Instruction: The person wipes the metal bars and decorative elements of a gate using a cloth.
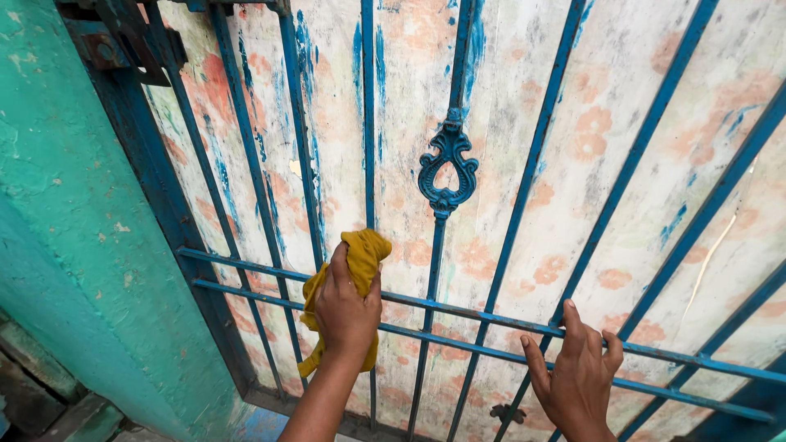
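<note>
- Left hand (348, 307) is up against the blue metal gate (524, 176), fingers clamped on a mustard-yellow cloth (360, 258) and pressing it flat onto the bars.
- The cloth sits just left of centre, bunched over the upper of the two horizontal rails (458, 315), with a tail hanging out at 6 o'clock below the palm. I'd judge it's wadded that way so the palm can bear on the bar.
- Right hand (577, 381) is at 4 o'clock from the left one, well apart, fingers spread and hooked over the rails with nothing in them. It looks like a brace, steadying my lean into the gate.
- At 1 o'clock from the cloth, a cast scroll ornament (447, 168) sits on a vertical bar, untouched.
- Behind the bars is a worn backing panel (573, 139), whitish with faded orange flower prints and streaks of blue paint, grimy in patches.
- Far left, at 9 o'clock, a rough green wall (57, 221) with chipped paint meets the gate frame; a rusty hinge (106, 49) shows at the top corner.
</note>
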